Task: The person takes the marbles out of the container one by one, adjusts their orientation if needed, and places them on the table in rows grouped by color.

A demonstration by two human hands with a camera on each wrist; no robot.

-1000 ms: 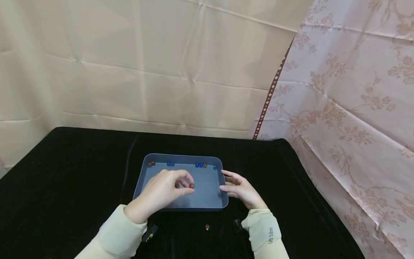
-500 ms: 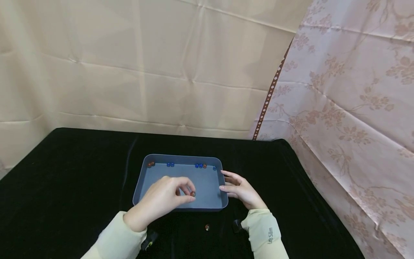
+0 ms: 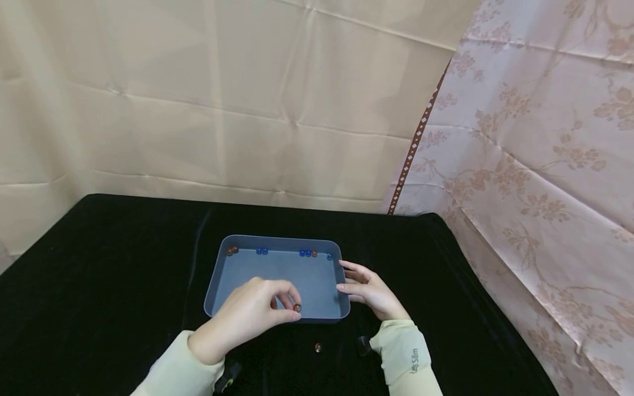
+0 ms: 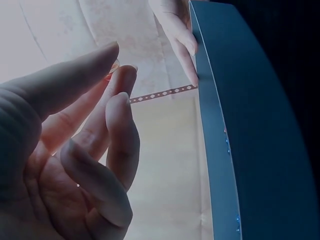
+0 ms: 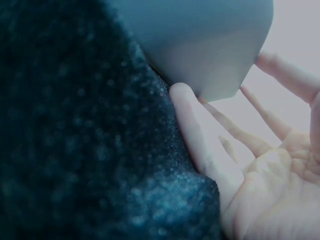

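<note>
My left hand (image 3: 255,308) pinches a brownish glass marble (image 3: 297,308) between thumb and fingertips, over the near edge of a blue-grey tray (image 3: 277,319). In the left wrist view the held marble (image 4: 115,67) shows orange, mostly hidden by the fingers. My right hand (image 3: 369,291) rests against the tray's right wall with fingers spread and fairly straight; in the right wrist view its fingertips meet the tray's corner (image 5: 215,75). Inside the tray, along the far wall, lie brown marbles (image 3: 233,251) at the left, blue marbles (image 3: 262,251), and a mixed blue and brown group (image 3: 308,253).
One loose brownish marble (image 3: 318,347) lies on the black cloth (image 3: 124,286) in front of the tray. A lone blue marble (image 3: 329,257) sits in the tray's far right corner. Behind the table hang a cream curtain (image 3: 198,110) and a floral curtain (image 3: 535,137).
My left hand, still pinching the marble, has moved toward the near side of the tray. The right hand and the other marbles stay where they were.
</note>
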